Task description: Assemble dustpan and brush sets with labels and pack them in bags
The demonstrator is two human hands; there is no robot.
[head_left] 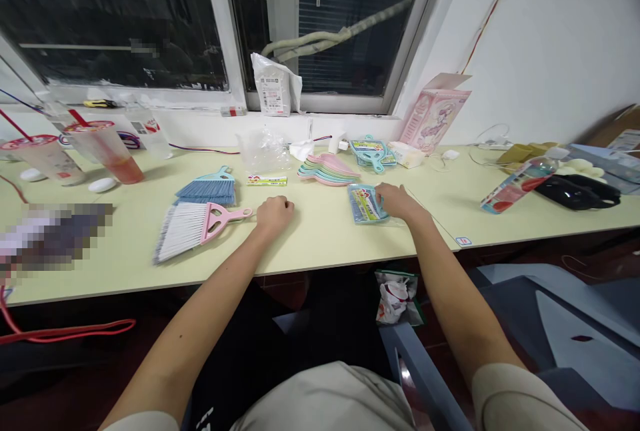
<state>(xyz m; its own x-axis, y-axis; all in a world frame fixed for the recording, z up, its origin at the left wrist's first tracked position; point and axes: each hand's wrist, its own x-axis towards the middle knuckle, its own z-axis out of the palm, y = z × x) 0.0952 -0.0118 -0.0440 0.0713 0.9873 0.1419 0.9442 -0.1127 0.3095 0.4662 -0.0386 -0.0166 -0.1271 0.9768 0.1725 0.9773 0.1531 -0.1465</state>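
Observation:
My left hand [275, 215] rests on the table as a loose fist, and nothing shows in it. Beside it lies a pink-handled hand brush [187, 227] with white bristles, the handle end close to my knuckles. A blue hand brush [207, 189] lies just behind that one. With curled fingers, my right hand [396, 202] grips the right side of a packaged blue dustpan and brush set [367, 204] with a yellow-green label, flat on the table. Behind it are a stack of coloured dustpans [327, 171] and more packaged blue sets [373, 153]. A label strip [267, 181] lies between the hands.
Drink cups [111, 154] stand at the left, near white round objects [102, 185]. A clear plastic bag [265, 151] and a pink box [435, 114] are at the back. On the right are a tilted bottle [520, 184] and a black case [575, 192].

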